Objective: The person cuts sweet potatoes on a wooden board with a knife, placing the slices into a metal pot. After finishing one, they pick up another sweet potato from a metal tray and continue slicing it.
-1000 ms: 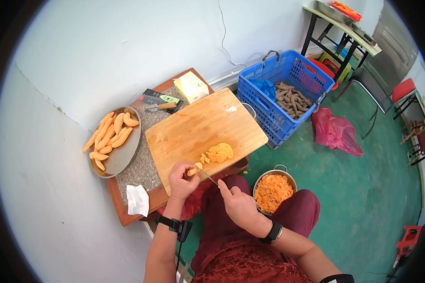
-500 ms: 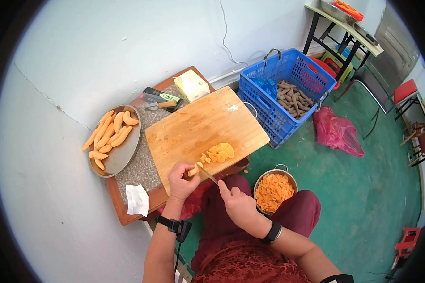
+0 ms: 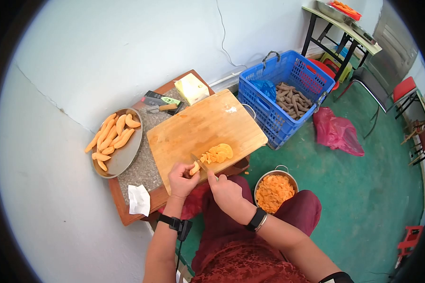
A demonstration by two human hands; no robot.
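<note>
My left hand [image 3: 182, 180] is closed round the stub of a peeled sweet potato [image 3: 195, 168] at the near edge of the wooden cutting board [image 3: 186, 132]. In my right hand [image 3: 229, 194] is a knife [image 3: 200, 165], its blade right against the cut end of the stub. Orange sweet potato slices [image 3: 218, 153] lie in a loose heap on the board, just beyond the blade. To the left, a round metal tray [image 3: 131, 159] holds several whole peeled sweet potatoes [image 3: 107, 137]. A metal pot [image 3: 295, 183] full of cut slices [image 3: 274, 192] stands by my right knee.
Behind the board are a tissue pack [image 3: 192, 89] and a wooden-handled knife [image 3: 164, 107]. A crumpled tissue [image 3: 138, 200] lies at the table corner. On the floor, right, stand a blue crate [image 3: 274, 120] of unpeeled sweet potatoes [image 3: 292, 100] and a pink plastic bag [image 3: 339, 132].
My right hand and the knife have moved left and slightly up, and the blade now stands steeper against the sweet potato. My left hand keeps its hold, and the view has shifted slightly.
</note>
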